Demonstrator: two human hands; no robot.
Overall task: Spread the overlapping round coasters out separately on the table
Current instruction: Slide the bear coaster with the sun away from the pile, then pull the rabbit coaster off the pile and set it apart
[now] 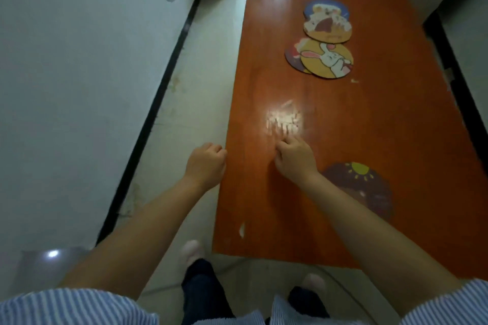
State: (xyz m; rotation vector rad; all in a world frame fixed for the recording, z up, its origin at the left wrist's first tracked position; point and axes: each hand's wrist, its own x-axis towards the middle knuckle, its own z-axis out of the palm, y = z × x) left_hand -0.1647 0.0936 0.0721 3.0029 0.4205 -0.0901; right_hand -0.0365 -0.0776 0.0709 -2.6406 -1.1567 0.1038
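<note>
Bare forearms both stretch forward. Your right hand (pixel 295 157) hovers low over the orange-brown table (pixel 369 119), fingers curled in loosely, gripping nothing; can't tell if the fingertips touch the wood. Your left hand (pixel 205 163) is a loose fist at the table's left edge, empty. One dark sun coaster (pixel 369 182) lies alone just right of your right wrist. Further up the table, four coasters sit bunched: bunny coaster (pixel 327 60) overlaps a dark one (pixel 293 57); bear coaster (pixel 327 26) overlaps a blue one (pixel 326 6).
</note>
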